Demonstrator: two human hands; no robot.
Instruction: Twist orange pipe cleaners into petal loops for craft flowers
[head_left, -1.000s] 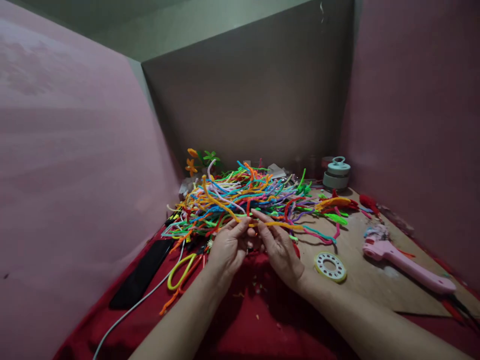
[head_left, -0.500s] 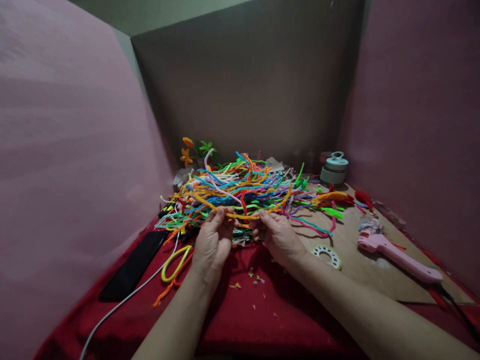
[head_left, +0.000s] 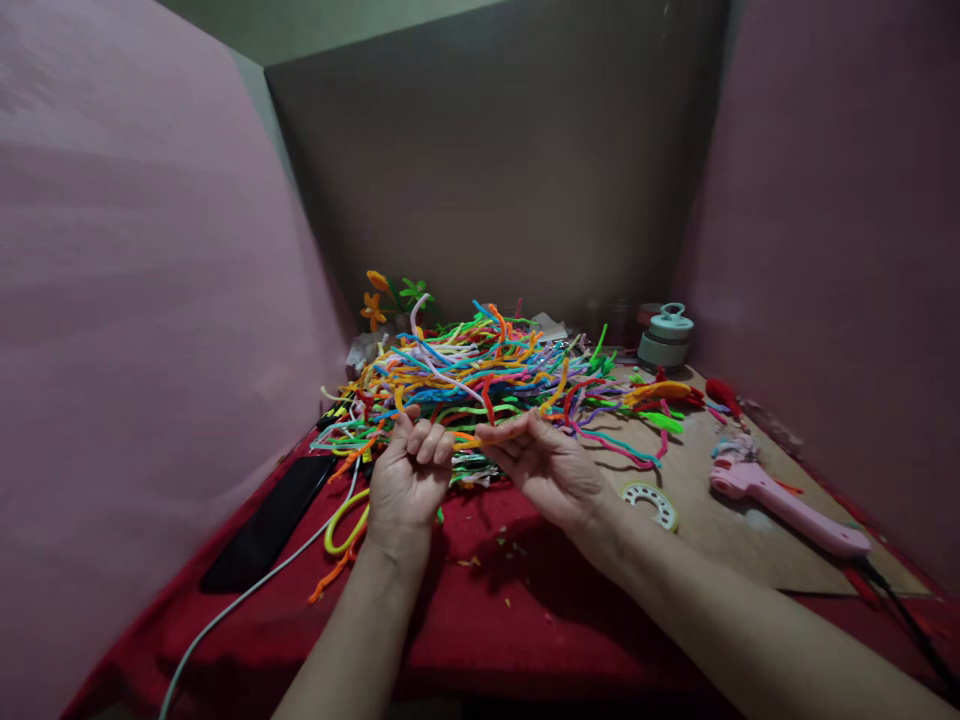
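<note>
An orange-yellow pipe cleaner point(head_left: 468, 443) stretches between my two hands, low over the red cloth. My left hand point(head_left: 412, 465) is closed around its left part, fingers curled in, and a short end pokes up above the thumb. My right hand point(head_left: 551, 465) pinches it between thumb and fingers, its other fingers fairly straight; the right end rises above that hand. Just behind both hands lies a big heap of pipe cleaners point(head_left: 465, 375) in many colours. By my left wrist are a yellow pipe cleaner loop point(head_left: 339, 530) and an orange pipe cleaner point(head_left: 330, 580).
A black phone point(head_left: 266, 525) and a white cable point(head_left: 247, 600) lie at left. On the brown board point(head_left: 697, 520) are a tape roll point(head_left: 651, 507) and a pink hot glue gun point(head_left: 787, 510). A pale green jar point(head_left: 666, 338) and orange pipe cleaner flowers point(head_left: 373, 308) stand behind.
My left hand has curled its fingers around the pipe cleaner and moved slightly left. The right hand has turned, its fingers straighter. The pipe cleaner's raised right end has shifted left.
</note>
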